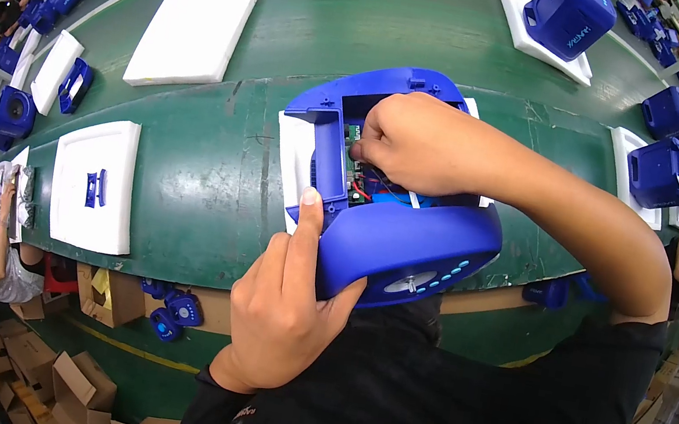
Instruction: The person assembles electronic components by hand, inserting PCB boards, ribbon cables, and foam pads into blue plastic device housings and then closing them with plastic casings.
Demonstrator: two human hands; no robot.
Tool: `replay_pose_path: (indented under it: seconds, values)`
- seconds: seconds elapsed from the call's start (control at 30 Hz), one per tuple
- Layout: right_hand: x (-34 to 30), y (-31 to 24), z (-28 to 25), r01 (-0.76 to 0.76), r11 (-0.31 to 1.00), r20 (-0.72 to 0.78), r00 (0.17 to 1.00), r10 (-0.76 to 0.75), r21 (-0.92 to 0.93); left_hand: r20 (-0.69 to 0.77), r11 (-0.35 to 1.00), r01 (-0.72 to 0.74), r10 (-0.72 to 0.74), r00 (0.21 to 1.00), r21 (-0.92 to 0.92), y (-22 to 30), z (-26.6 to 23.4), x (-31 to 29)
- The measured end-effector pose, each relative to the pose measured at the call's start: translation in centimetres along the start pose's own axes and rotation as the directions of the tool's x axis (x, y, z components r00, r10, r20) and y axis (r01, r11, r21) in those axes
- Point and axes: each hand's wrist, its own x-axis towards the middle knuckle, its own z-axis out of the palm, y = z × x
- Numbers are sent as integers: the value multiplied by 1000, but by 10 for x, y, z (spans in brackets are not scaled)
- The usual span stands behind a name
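A blue plastic housing (405,245) lies open in front of me on a white foam pad (291,147), its rounded front with a row of light-blue buttons turned toward me. My left hand (281,309) grips its near left edge, index finger stretched along the rim and thumb on the front. Inside the cavity, a green circuit board (353,134) and red and black wires (358,189) show. My right hand (409,139) reaches in from the right with fingers curled together at the board; whatever they pinch is hidden.
Left on the green bench (196,163), a white foam pad (65,208) carries small blue parts (96,188). Beyond lies a bare foam slab (201,21). Blue housings (570,18) stand on foam at the far right. Cardboard boxes (32,359) lie on the floor; co-workers sit along the sides.
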Motion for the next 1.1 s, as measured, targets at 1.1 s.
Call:
replay_pose_path:
  seconds: [1.1]
  values:
    - [-76,25,2,280,942,-568,812,-130,184,-42,999,-35,35,999,7,-8,6,-3]
